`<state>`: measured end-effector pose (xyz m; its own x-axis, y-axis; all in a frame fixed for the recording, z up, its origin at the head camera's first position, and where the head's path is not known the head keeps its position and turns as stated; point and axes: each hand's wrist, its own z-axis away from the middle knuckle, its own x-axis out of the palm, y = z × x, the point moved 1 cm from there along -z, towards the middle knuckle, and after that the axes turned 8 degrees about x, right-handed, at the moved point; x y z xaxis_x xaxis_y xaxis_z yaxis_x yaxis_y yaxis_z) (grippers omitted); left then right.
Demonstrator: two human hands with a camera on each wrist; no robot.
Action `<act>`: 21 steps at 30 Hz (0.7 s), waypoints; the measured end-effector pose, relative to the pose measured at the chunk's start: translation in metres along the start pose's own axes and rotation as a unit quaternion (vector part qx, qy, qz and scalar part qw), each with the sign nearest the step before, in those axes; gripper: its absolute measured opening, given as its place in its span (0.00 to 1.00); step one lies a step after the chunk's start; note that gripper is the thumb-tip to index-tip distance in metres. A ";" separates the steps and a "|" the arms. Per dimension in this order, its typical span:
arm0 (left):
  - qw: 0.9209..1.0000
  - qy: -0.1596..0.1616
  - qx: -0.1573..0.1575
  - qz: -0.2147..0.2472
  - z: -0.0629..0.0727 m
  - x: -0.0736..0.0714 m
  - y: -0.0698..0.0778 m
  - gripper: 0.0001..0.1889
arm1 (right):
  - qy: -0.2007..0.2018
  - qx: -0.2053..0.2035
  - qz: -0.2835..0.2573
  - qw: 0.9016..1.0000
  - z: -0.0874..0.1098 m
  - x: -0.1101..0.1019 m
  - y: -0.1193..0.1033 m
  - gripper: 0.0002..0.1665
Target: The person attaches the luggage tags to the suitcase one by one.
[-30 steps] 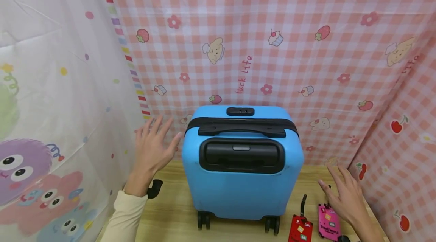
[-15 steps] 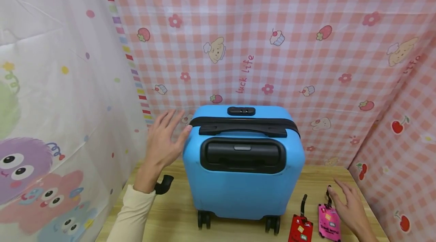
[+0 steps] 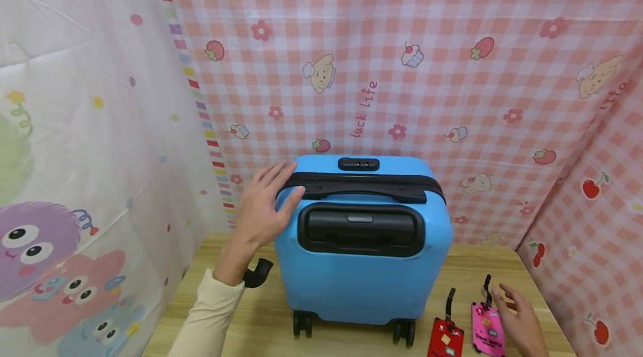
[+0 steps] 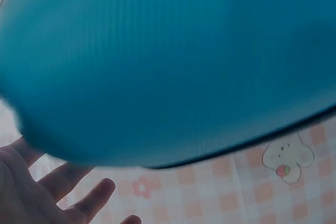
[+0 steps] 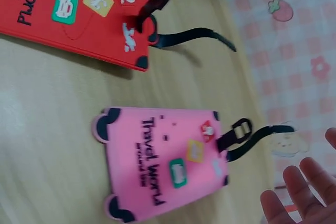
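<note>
A light blue suitcase (image 3: 351, 284) stands upright on the wooden tabletop (image 3: 241, 323), its black carry handle (image 3: 359, 192) facing up. My left hand (image 3: 263, 206) is at the suitcase's upper left corner with fingers extended; whether they all touch the shell I cannot tell. In the left wrist view those fingers lie alongside the blue shell (image 4: 157, 66). To the right, my right hand (image 3: 522, 321) hovers beside a pink luggage tag (image 5: 157, 161), fingers relaxed and holding nothing. The tag lies flat, its black strap (image 3: 487, 290) unfastened and pointing away.
A red luggage tag (image 5: 79, 19) with a loose black strap lies left of the pink one, near the suitcase's right wheel (image 3: 403, 332). A pink checked cloth (image 3: 382, 67) hangs behind, and a white patterned curtain (image 3: 125, 139) hangs at left.
My left hand has moved right from beside the suitcase to its upper left corner. The right hand has moved down slightly, next to the pink tag, its fingers bending a little more.
</note>
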<state>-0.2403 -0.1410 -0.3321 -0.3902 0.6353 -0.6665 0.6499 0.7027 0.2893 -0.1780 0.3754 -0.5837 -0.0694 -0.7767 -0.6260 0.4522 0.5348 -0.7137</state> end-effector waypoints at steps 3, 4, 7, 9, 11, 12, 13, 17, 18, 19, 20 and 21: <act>1.000 -0.015 -0.003 0.012 0.001 0.003 0.003 0.30 | 0.010 0.026 -0.018 0.999 -0.002 0.007 0.006 0.52; 1.000 -0.019 -0.002 0.022 0.001 0.004 0.004 0.30 | 0.014 0.035 -0.025 0.999 -0.003 0.009 0.007 0.53; 0.999 -0.029 0.004 0.046 0.001 0.008 0.005 0.30 | 0.029 0.065 -0.063 0.995 -0.006 0.015 0.013 0.54; 0.997 -0.037 0.008 0.063 0.000 0.010 0.007 0.30 | 0.043 0.095 -0.089 0.991 -0.008 0.020 0.016 0.54; 0.996 -0.045 0.009 0.073 0.001 0.012 0.007 0.31 | 0.057 0.122 -0.108 0.985 -0.011 0.025 0.020 0.53; 0.996 -0.048 0.009 0.078 0.002 0.013 0.007 0.31 | 0.063 0.138 -0.115 0.982 -0.012 0.027 0.022 0.52; 0.995 -0.051 0.009 0.082 0.002 0.014 0.008 0.31 | 0.069 0.154 -0.121 0.978 -0.013 0.030 0.023 0.51; 0.994 -0.057 0.015 0.089 0.004 0.016 0.008 0.31 | 0.085 0.180 -0.141 0.970 -0.017 0.040 0.031 0.50; 0.994 -0.058 0.016 0.091 0.004 0.017 0.008 0.31 | 0.086 0.179 -0.151 0.968 -0.017 0.042 0.033 0.51; 0.994 -0.059 0.016 0.091 0.005 0.018 0.008 0.31 | 0.085 0.178 -0.154 0.968 -0.017 0.043 0.035 0.51; 0.994 -0.059 0.016 0.092 0.005 0.018 0.008 0.32 | 0.084 0.176 -0.154 0.969 -0.017 0.044 0.037 0.52; 0.994 -0.059 0.016 0.093 0.005 0.019 0.008 0.32 | 0.083 0.176 -0.154 0.969 -0.018 0.045 0.039 0.53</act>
<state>-0.2396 -0.1247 -0.3456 -0.1834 0.7091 -0.6809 0.7247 0.5655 0.3937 -0.1791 0.3673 -0.6455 -0.3787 -0.8017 -0.4624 0.6602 0.1162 -0.7421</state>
